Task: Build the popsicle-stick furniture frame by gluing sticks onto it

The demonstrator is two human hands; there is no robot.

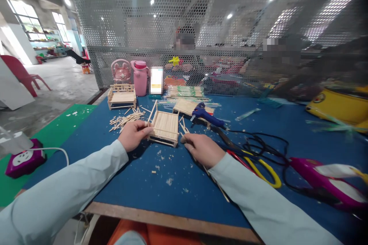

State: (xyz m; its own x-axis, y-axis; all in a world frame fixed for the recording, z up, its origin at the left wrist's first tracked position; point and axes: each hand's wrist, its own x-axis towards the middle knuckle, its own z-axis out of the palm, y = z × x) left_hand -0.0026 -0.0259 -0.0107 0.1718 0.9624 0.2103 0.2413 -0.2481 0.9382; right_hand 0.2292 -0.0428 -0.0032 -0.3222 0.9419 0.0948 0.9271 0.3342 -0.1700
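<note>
Head view: your left hand (133, 134) pinches the left edge of the stick frame (164, 125) on the blue surface (161, 183), slats running away from you; your right hand (201, 149), curled with its grip unclear, rests just right of it.

stick frame (165, 126) corner hidden in left hand's (132, 134) grip, thin sticks (219, 186) partly under right hand (201, 149), purple tool (316, 176) far right of grip blurred, edge-cropped
</note>
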